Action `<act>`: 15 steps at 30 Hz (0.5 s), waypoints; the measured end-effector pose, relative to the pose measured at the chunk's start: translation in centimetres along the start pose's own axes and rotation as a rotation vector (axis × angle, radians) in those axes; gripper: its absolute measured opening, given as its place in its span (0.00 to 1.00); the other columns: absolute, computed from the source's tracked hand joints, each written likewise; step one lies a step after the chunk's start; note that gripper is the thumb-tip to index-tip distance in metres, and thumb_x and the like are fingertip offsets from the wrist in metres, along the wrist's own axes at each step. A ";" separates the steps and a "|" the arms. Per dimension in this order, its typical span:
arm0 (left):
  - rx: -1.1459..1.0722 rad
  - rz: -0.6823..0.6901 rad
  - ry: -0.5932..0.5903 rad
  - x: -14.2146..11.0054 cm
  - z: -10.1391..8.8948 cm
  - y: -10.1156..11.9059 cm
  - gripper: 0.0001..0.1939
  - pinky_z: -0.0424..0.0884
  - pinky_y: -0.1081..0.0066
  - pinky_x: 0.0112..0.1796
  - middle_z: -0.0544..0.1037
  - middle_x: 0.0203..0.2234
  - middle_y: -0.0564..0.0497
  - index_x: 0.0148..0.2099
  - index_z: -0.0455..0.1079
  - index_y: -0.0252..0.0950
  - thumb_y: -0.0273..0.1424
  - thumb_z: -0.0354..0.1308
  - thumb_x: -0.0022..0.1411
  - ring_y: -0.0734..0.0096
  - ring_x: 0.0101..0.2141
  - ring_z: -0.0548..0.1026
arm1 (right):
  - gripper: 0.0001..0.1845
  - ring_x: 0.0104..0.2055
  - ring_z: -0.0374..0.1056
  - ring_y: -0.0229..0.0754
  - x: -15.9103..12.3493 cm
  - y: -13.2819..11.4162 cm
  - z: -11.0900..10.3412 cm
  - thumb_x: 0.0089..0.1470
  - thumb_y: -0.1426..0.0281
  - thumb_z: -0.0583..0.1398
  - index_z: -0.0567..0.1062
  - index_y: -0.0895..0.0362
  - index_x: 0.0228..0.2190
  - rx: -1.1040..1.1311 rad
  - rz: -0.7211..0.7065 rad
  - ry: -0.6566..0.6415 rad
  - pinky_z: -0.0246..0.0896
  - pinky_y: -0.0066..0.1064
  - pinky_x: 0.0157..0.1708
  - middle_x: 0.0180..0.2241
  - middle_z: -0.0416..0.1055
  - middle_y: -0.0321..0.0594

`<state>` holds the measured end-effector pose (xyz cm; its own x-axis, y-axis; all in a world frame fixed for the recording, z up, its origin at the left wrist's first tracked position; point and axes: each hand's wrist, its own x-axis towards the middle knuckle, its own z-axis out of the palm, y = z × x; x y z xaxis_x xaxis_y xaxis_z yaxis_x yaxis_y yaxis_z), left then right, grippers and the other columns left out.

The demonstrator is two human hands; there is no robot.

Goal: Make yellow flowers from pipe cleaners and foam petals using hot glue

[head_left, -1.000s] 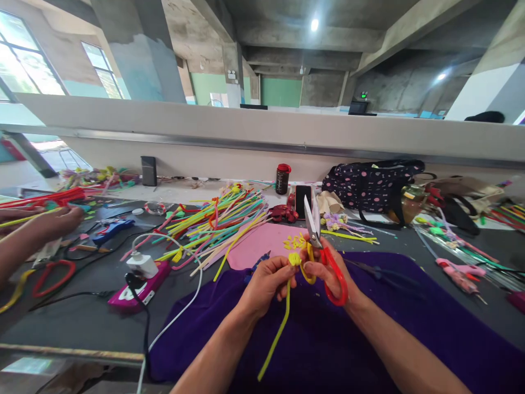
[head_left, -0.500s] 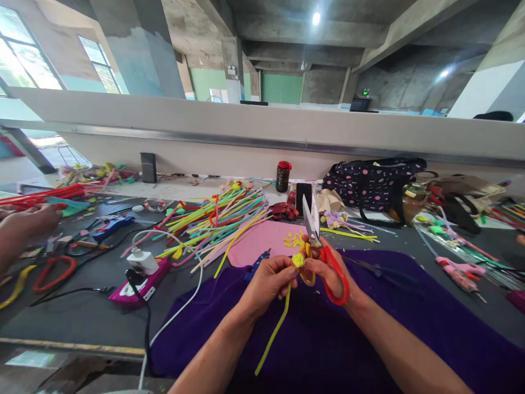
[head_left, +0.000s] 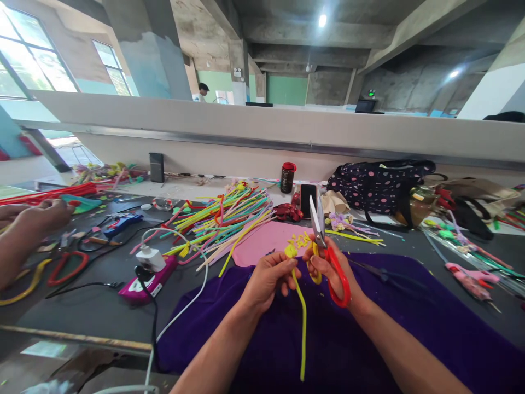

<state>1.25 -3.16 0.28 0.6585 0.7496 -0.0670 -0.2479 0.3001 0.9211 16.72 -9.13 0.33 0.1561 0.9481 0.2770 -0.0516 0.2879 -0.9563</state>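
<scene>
Partly, the right fingers [head_left: 324,266] hide the red-and-yellow scissors [head_left: 318,227].

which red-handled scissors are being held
The scissors in the right hand, blades pointing up; the other pair lies on the dark table at left.

Windows [head_left: 45,68] at left blown out, daylight entering there. Ceiling [head_left: 307,56] dim, lamp [head_left: 322,21] glaring white. Scissor blades [head_left: 315,223] clear, catching light. Purple cloth [head_left: 340,345] near-black at bottom. Edges stretched; co-worker's hand [head_left: 43,219] at left blurred.
</scene>
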 end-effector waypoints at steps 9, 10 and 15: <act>-0.148 0.036 0.098 0.0 -0.4 0.2 0.12 0.58 0.83 0.12 0.75 0.20 0.51 0.27 0.67 0.30 0.34 0.63 0.47 0.82 0.14 0.68 | 0.27 0.33 0.67 0.41 -0.1 2.5 0.0 0.48 0.72 0.59 0.58 0.48 0.50 -0.399 -0.175 -0.026 0.64 0.33 0.34 0.34 0.67 0.37; -0.156 0.045 0.106 0.0 -0.3 0.2 0.12 0.58 0.83 0.12 0.75 0.20 0.51 0.27 0.67 0.31 0.34 0.63 0.47 0.82 0.14 0.67 | 0.27 0.33 0.67 0.40 -0.1 2.6 0.0 0.48 0.73 0.58 0.58 0.48 0.50 -0.446 -0.191 -0.041 0.64 0.33 0.34 0.34 0.67 0.37; -0.145 0.093 0.139 -0.2 -0.3 0.3 0.12 0.58 0.83 0.13 0.74 0.18 0.52 0.27 0.67 0.31 0.35 0.62 0.48 0.82 0.14 0.67 | 0.30 0.33 0.66 0.41 -0.6 2.0 0.2 0.47 0.77 0.56 0.57 0.49 0.52 -0.698 -0.274 -0.075 0.63 0.34 0.36 0.38 0.67 0.39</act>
<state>0.84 -3.07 0.45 0.5260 0.8492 -0.0457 -0.4090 0.2997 0.8619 16.30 -9.09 -1.77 0.0046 0.8687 0.4953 0.6208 0.3858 -0.6825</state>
